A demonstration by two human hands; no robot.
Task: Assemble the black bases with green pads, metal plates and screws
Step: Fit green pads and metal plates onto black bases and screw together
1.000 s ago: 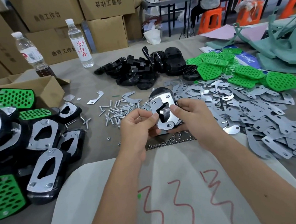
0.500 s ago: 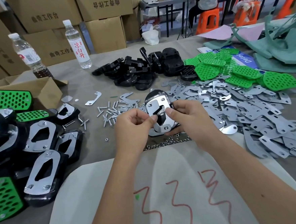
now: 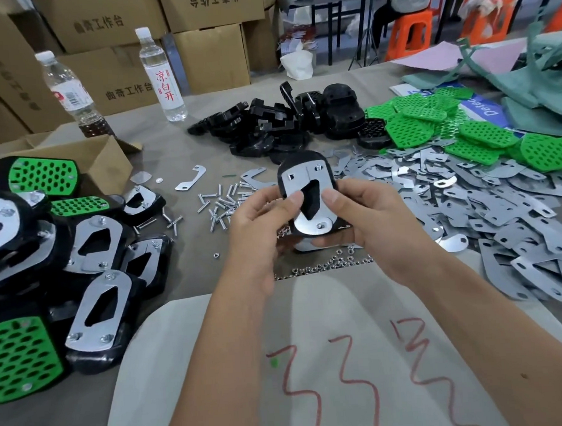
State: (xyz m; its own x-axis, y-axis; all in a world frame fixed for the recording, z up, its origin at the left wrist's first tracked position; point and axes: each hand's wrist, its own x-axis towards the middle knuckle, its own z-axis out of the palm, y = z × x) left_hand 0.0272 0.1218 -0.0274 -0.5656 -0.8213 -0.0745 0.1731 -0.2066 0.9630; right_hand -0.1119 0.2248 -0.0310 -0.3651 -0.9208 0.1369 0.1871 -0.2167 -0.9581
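A: What are your hands doing?
B: Your left hand [image 3: 257, 227] and right hand [image 3: 363, 217] both grip the black base [image 3: 305, 169] (metal plate [image 3: 308, 191] on top), held mid-frame.
A: Around it?
B: Screws [image 3: 220, 203] at 9 o'clock, loose plates [image 3: 492, 204] at 3, green pads [image 3: 487, 135] at 2, finished bases [image 3: 96, 309] at 8.

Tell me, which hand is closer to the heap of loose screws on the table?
Left. The left hand sits right beside the screws, partly in front of them. The right hand is further off, across the black base both hands hold.
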